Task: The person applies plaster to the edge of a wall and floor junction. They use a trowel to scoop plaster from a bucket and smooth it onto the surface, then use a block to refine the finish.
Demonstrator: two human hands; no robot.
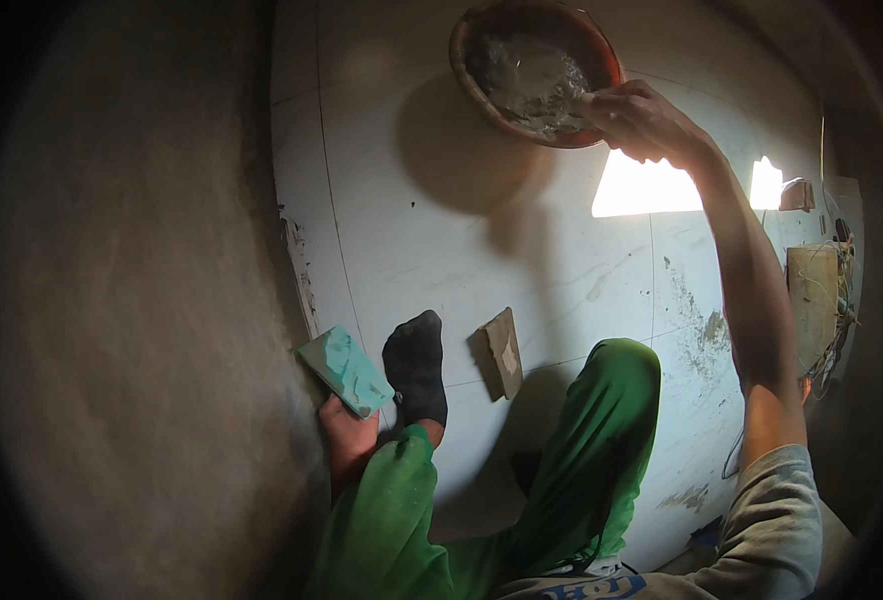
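Low by the wall, my left hand (pixel 349 432) grips the near end of a flat teal rectangular plate (pixel 344 368); paler, uneven smears cover its face. My right arm stretches far forward to a reddish-brown basin (pixel 606 65). Inside that basin lies a wet, greyish-white paste (pixel 531 80). Over the basin's right rim, my right hand (pixel 651 125) has its fingers pinched together. Something pale shows at the fingertips, but I cannot tell whether it is a tool or paste.
A bare brown wall (pixel 151 300) rises along the left. Between my legs and the basin lie pale floor tiles (pixel 601 280), with a small brown slab (pixel 503 355) beside my dark-socked foot (pixel 416 370). At right stands a yellowish box with tangled wires (pixel 811 300); a bright light patch (pixel 646 190) falls nearby.
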